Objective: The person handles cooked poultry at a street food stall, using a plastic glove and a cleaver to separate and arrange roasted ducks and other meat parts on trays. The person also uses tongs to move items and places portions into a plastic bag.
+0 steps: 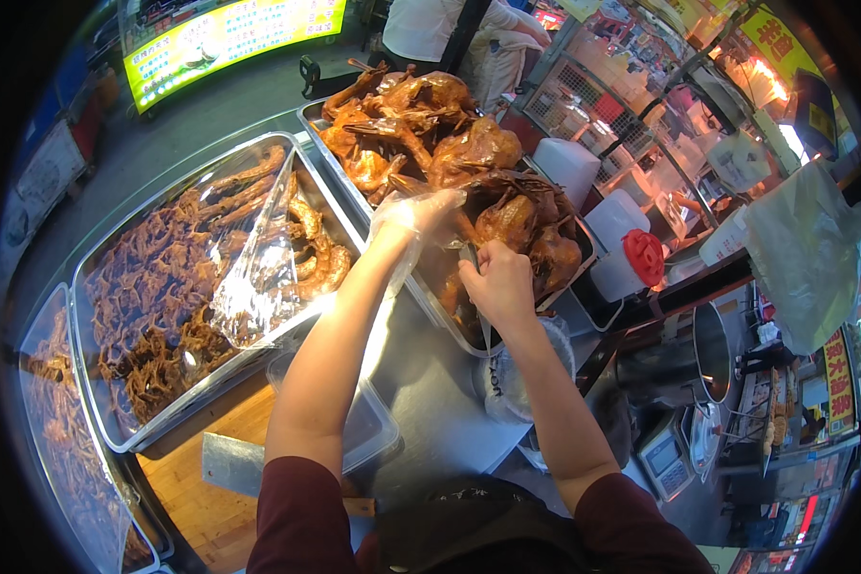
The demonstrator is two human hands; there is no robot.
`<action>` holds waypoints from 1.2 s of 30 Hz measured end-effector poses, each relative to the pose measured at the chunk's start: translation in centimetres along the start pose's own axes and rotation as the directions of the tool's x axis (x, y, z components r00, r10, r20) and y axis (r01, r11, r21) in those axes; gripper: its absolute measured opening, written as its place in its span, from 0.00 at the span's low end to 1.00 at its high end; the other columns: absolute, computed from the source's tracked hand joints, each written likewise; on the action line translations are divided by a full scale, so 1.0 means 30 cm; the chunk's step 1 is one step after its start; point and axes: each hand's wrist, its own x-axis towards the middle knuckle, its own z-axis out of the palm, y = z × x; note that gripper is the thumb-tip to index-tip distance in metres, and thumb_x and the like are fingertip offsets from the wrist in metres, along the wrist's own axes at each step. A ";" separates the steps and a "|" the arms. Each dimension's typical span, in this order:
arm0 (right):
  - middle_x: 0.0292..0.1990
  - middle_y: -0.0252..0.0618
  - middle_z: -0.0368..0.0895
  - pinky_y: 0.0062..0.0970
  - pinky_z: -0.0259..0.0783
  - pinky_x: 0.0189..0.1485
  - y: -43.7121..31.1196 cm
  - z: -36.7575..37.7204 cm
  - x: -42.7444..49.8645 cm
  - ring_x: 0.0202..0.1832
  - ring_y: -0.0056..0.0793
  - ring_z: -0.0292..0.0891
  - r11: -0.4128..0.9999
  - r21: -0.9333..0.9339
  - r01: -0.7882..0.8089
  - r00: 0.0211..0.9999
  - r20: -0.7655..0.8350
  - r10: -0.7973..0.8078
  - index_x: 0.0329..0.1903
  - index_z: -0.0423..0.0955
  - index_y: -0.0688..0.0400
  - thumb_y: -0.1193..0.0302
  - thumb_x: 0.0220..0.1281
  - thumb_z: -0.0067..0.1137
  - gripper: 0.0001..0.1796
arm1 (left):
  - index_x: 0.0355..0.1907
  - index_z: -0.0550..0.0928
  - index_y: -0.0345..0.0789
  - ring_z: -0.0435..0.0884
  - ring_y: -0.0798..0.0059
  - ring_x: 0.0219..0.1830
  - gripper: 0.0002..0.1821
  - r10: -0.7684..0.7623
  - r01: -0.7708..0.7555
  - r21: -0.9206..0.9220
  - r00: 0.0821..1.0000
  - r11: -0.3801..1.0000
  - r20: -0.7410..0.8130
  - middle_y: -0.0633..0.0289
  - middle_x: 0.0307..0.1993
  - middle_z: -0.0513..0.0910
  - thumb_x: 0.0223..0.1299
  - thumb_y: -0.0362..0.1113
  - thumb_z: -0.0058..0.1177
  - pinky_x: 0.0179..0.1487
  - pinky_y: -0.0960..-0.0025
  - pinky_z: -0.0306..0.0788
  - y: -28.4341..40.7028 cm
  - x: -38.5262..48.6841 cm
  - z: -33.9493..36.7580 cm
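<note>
My left hand point(423, 213), in a clear plastic glove, reaches over a metal tray point(430, 305) of glazed roast ducks point(409, 136). Its fingers are beside a duck point(506, 221) at the near side of the pile; whether they grip it is hidden. In my bare right hand point(504, 283) is a slim metal utensil point(486, 336), its handle sticking out below the fist. The utensil's far part points into the tray's near corner, where dark liquid shows, but its tip cannot be made out.
At left, a tray point(186, 423) of brown cooked meat pieces lies under clear plastic film point(258, 265). A cleaver point(233, 463) rests on a wooden board point(194, 495). White jugs point(567, 168), one red-lidded point(642, 258), stand at right, with a scale point(666, 459) and metal pot point(710, 351).
</note>
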 end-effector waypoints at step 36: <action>0.24 0.56 0.79 0.47 0.73 0.37 0.000 -0.019 0.024 0.31 0.55 0.78 1.000 -0.026 -0.012 0.999 0.034 0.013 0.26 0.73 0.65 0.67 0.50 0.60 0.13 | 0.46 0.82 0.27 0.83 0.67 0.28 0.23 0.030 -0.018 -0.109 0.994 0.994 0.105 0.51 0.40 0.84 0.56 0.44 0.65 0.29 0.68 0.82 -0.003 -0.016 -0.007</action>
